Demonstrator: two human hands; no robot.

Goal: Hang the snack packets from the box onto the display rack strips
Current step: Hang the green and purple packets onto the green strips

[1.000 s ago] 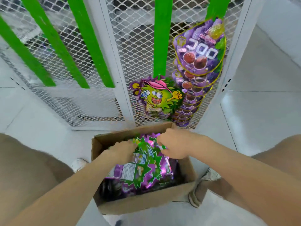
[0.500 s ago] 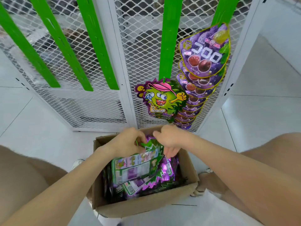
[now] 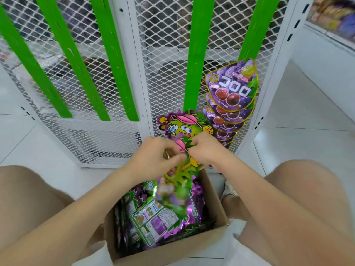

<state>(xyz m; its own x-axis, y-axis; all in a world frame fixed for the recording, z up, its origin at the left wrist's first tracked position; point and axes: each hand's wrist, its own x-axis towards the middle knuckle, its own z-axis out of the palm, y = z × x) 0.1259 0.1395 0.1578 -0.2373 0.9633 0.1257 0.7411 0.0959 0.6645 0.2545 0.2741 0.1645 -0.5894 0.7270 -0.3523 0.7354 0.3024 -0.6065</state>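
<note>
L hand (image 3: 153, 160) and R hand (image 3: 208, 150) sit close together, nearly touching. Both have fingers curled, pinching the top edge of one held packet (image 3: 183, 175): green cartoon print, a pink bit showing btwn the hands. It hangs down from the pinch, long axis approx vertical, lower end blurred and dangling over the box (image 3: 172, 250). Can't tell if its hang-hole is free; fingers cover that spot.

The relation that counts: the middle strip (image 3: 197, 54) is straight ahead and up from the hands, a bit to the R-hand side, so R hand is the nearer one. Near the strip's lower end is a hung packet (image 3: 180, 127) of the same kind, just behind the hands and partly covered by them. The bare part of that strip runs above it, so my guess is the held packet has to go up and fwd, top edge first, to a hook higher up.

Box: open cardboard, on the floor (image 3: 48, 150) btwn the person's knees, just in front of the rack. Inside is a pile of loose packets (image 3: 157, 221) of the same sort, some back side up w/ label panels showing. Plenty left, so prob. early going for this sort.

Further out, the right strip (image 3: 257, 25) carries purple packets (image 3: 232, 89), overlapping one below the next. Three left strips (image 3: 71, 54) slant across the white mesh panel (image 3: 167, 54).
</note>
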